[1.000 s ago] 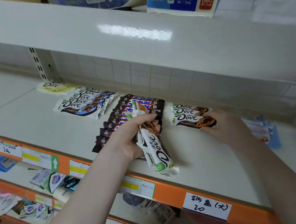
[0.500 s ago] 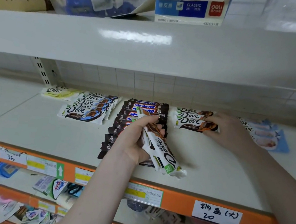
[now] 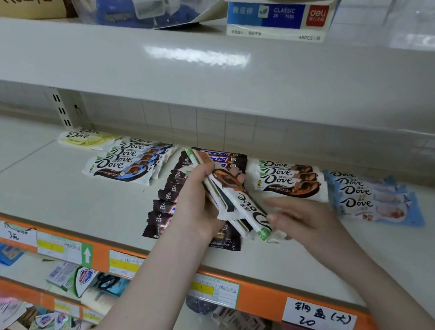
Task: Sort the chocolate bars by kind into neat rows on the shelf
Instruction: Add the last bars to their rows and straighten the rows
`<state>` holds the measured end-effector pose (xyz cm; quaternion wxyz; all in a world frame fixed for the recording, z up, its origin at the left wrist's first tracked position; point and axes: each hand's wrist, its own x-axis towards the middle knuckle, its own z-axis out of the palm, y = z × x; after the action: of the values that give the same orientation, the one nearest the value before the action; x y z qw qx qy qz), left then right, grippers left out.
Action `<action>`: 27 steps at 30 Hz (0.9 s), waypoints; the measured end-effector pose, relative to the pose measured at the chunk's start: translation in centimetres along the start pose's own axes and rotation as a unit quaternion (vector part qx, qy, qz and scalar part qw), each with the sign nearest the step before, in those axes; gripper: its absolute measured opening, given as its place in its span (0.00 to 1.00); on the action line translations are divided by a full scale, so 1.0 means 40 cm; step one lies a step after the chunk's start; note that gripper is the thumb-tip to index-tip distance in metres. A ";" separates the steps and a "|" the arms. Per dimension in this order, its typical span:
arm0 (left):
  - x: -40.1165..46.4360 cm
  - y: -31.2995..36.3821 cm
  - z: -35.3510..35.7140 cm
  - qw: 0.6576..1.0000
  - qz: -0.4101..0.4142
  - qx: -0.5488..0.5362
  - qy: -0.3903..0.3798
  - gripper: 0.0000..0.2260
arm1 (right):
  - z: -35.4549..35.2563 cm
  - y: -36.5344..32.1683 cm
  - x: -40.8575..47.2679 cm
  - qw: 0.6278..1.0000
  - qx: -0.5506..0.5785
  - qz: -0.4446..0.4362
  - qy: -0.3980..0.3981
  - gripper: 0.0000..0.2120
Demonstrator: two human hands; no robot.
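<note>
the left hand (image 3: pixel 200 196) grips a small fan of white chocolate bars (image 3: pixel 236 198) with a brown swirl and an upside-down "dove" name, thumb on top and fingers curled beneath, held just above the shelf (image 3: pixel 37 189). the right hand (image 3: pixel 301 219) reaches in from the right, its blurred fingers touching the green-tipped near end of the top bar; whether they have closed on it cannot be told. directly under the held bars runs a row of dark brown bars (image 3: pixel 168 200), overlapping from the back towards the front edge. just beyond and right of the grip lies a row of matching white and brown bars (image 3: pixel 290 181), then a pale blue row (image 3: pixel 369 199) further right. to the left of the grip sit white bars with blue marks (image 3: pixel 129 163) and yellow ones (image 3: pixel 84 139) at the back. the shelf is pale cream metal with an orange front strip (image 3: pixel 255 297) carrying paper price labels (image 3: pixel 319 317), a tiled wall behind, and another shelf overhead
</note>
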<state>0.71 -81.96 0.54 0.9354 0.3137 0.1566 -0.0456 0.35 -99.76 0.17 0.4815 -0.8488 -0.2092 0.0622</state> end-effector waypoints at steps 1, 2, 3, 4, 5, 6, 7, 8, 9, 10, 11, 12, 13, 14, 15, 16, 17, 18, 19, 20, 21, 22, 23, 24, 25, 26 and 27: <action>0.000 -0.006 0.004 1.000 0.004 0.010 -0.004 0.12 | 0.008 -0.005 -0.002 1.000 0.016 0.016 -0.005 0.18; 0.001 -0.012 0.007 1.000 0.008 0.020 -0.008 0.12 | 0.013 -0.008 -0.003 0.999 0.033 0.031 -0.006 0.21; 0.001 -0.017 0.010 0.999 0.014 0.029 -0.008 0.11 | 0.017 -0.010 -0.004 0.998 0.058 0.040 -0.005 0.21; 0.002 -0.022 0.010 0.999 0.020 0.034 -0.004 0.11 | 0.019 -0.009 -0.004 0.995 0.088 0.043 -0.001 0.18; 0.001 -0.026 0.009 0.999 0.024 0.038 -0.001 0.10 | 0.020 -0.009 -0.003 0.992 0.118 0.047 0.009 0.15; -0.001 -0.030 0.009 0.999 0.025 0.045 -0.002 0.11 | 0.021 -0.009 -0.001 0.988 0.141 0.056 0.027 0.12; -0.004 -0.033 0.008 0.998 0.021 0.061 -0.004 0.13 | 0.021 -0.008 0.002 0.984 0.156 0.069 0.049 0.09; -0.006 -0.038 0.007 0.996 0.011 0.087 -0.002 0.16 | 0.022 -0.007 0.005 0.981 0.167 0.078 0.066 0.07; -0.009 -0.042 0.007 0.993 0.000 0.114 0.005 0.17 | 0.023 -0.008 0.008 0.978 0.174 0.085 0.075 0.06; -0.013 -0.045 0.008 0.991 -0.011 0.135 0.012 0.17 | 0.024 -0.009 0.010 0.977 0.176 0.089 0.077 0.05; -0.016 -0.045 0.006 0.989 -0.019 0.149 0.018 0.18 | 0.024 -0.012 0.010 0.978 0.171 0.092 0.073 0.03; -0.018 -0.041 0.005 0.986 -0.025 0.160 0.021 0.18 | 0.021 -0.015 0.010 0.980 0.163 0.092 0.067 0.02; -0.019 -0.036 0.004 0.984 -0.029 0.174 0.025 0.18 | 0.016 -0.019 0.010 0.982 0.155 0.090 0.063 0.02; -0.021 -0.029 0.002 0.981 -0.031 0.190 0.026 0.18 | 0.009 -0.023 0.013 0.983 0.147 0.086 0.063 0.02; -0.023 -0.022 0.000 0.978 -0.031 0.207 0.023 0.18 | -0.001 -0.027 0.018 0.985 0.140 0.080 0.069 0.03; -0.027 -0.016 0.001 0.974 -0.030 0.225 0.020 0.18 | -0.011 -0.030 0.025 0.985 0.138 0.073 0.077 0.04; -0.032 -0.010 0.002 0.970 -0.029 0.243 0.015 0.18 | -0.021 -0.034 0.033 0.985 0.138 0.067 0.085 0.06; -0.037 -0.006 0.004 0.966 -0.028 0.258 0.010 0.19 | -0.031 -0.041 0.042 0.985 0.137 0.060 0.090 0.07; -0.041 -0.002 0.007 0.961 -0.029 0.274 0.004 0.19 | -0.038 -0.048 0.051 0.985 0.135 0.054 0.089 0.08; -0.045 0.001 0.011 0.956 -0.033 0.290 -0.004 0.18 | -0.044 -0.054 0.060 0.986 0.135 0.048 0.084 0.08; -0.049 0.003 0.014 0.951 -0.037 0.308 -0.011 0.17 | -0.048 -0.060 0.069 0.987 0.134 0.047 0.078 0.09; -0.054 0.004 0.017 0.945 -0.042 0.325 -0.019 0.15 | -0.051 -0.066 0.077 0.987 0.132 0.050 0.075 0.09; -0.058 0.005 0.019 0.940 -0.046 0.338 -0.026 0.13 | -0.053 -0.072 0.083 0.987 0.130 0.056 0.073 0.10; -0.064 0.005 0.021 0.937 -0.049 0.345 -0.032 0.13 | -0.053 -0.076 0.087 0.987 0.133 0.060 0.071 0.10; -0.067 0.005 0.022 0.936 -0.049 0.347 -0.037 0.13 | -0.052 -0.078 0.089 0.986 0.142 0.062 0.069 0.09; -0.070 0.006 0.021 0.936 -0.049 0.346 -0.042 0.12 | -0.052 -0.078 0.090 0.983 0.156 0.061 0.072 0.07; -0.074 0.007 0.020 0.937 -0.046 0.344 -0.046 0.11 | -0.053 -0.075 0.090 0.980 0.172 0.056 0.083 0.05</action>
<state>-1.82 -82.26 2.24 0.7733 0.6066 0.1019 -0.1538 3.38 -98.59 4.18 0.6321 -0.7656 -0.1068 0.0534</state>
